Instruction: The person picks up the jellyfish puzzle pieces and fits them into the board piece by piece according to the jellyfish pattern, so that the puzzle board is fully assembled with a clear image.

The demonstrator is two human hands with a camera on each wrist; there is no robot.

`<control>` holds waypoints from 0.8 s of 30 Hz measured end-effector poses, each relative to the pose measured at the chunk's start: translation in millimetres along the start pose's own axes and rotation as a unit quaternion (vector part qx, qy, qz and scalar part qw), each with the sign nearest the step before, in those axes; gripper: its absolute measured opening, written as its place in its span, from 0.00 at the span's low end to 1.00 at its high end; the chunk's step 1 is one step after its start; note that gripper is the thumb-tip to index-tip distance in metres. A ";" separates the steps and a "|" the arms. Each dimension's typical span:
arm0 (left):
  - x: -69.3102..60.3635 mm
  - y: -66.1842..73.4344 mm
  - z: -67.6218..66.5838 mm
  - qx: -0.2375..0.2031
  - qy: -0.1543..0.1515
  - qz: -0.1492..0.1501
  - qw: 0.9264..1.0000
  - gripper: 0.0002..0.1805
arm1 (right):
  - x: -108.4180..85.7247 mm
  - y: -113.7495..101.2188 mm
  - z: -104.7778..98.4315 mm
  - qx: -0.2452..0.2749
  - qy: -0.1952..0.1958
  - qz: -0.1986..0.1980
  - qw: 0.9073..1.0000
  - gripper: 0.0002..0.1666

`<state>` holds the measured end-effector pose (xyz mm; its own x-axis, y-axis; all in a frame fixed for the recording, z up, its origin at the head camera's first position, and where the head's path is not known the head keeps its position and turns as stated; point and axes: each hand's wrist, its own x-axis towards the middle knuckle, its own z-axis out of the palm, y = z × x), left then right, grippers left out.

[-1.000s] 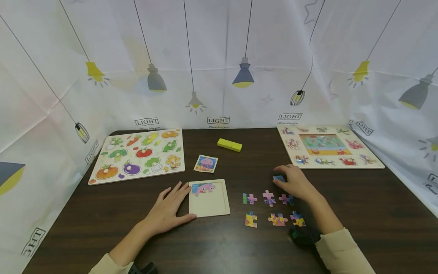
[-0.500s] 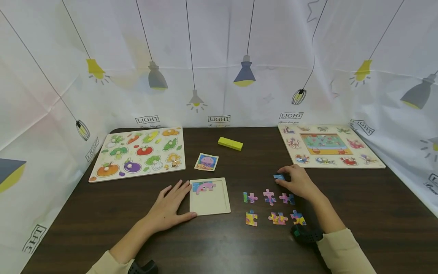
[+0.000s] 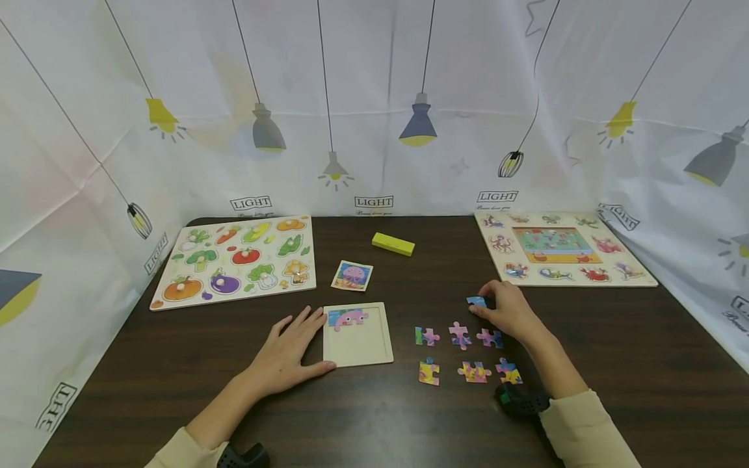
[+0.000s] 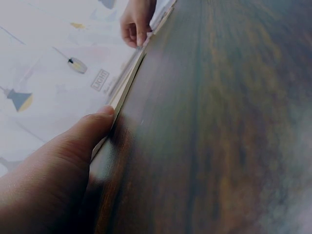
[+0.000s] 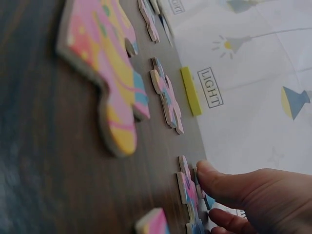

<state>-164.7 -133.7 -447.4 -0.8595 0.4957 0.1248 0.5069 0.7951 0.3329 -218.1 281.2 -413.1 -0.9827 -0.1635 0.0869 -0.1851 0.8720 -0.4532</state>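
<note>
My left hand (image 3: 289, 354) lies spread on the table, its fingertips and thumb touching the left edge of a square wooden puzzle tray (image 3: 359, 351). Joined blue-and-pink pieces (image 3: 349, 318) sit in the tray's upper left corner. In the left wrist view the thumb (image 4: 73, 146) rests against the tray's edge. My right hand (image 3: 509, 312) pinches a blue puzzle piece (image 3: 476, 301) between thumb and fingers, low over the table or on it. Two rows of loose puzzle pieces lie nearby, among them a pink one (image 3: 459, 336) and a yellow one (image 3: 474, 372).
A vegetable puzzle board (image 3: 234, 263) lies at the back left, a sea-animal board (image 3: 562, 250) at the back right. Between them are a yellow block (image 3: 393, 244) and a small jellyfish picture card (image 3: 352, 276). A patterned cloth (image 3: 374, 156) stands behind the table.
My right hand's fingers have shifted slightly to the right around the blue puzzle piece, and more of it shows. The left hand and tray stay in place.
</note>
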 end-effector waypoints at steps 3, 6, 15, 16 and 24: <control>-0.3 -0.9 -0.5 -0.001 -0.001 0.000 1.000 0.50 | -0.6 -2.6 -0.6 0.007 0.000 0.007 1.000 0.20; 0.1 -1.5 -0.8 -0.001 -0.001 0.000 1.000 0.50 | -2.0 -4.8 -1.1 0.016 -0.004 0.016 1.000 0.20; 0.8 -1.4 -0.8 0.000 0.011 0.010 1.000 0.50 | -2.3 -10.5 -2.4 0.033 0.026 -0.015 0.999 0.11; 0.8 -1.4 -0.8 0.000 0.010 0.009 1.000 0.50 | -2.4 -11.7 -2.7 0.038 0.028 -0.018 0.999 0.10; -0.3 0.2 -1.6 -0.005 0.005 0.007 1.000 0.50 | -3.5 -26.8 -6.0 0.061 0.032 -0.020 0.997 0.09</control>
<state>-164.4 -134.3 -445.9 -0.8529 0.5035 0.1380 0.5182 0.7844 0.3408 -209.7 261.2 -395.9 -0.9733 -0.1629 0.1618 -0.2262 0.8022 -0.5526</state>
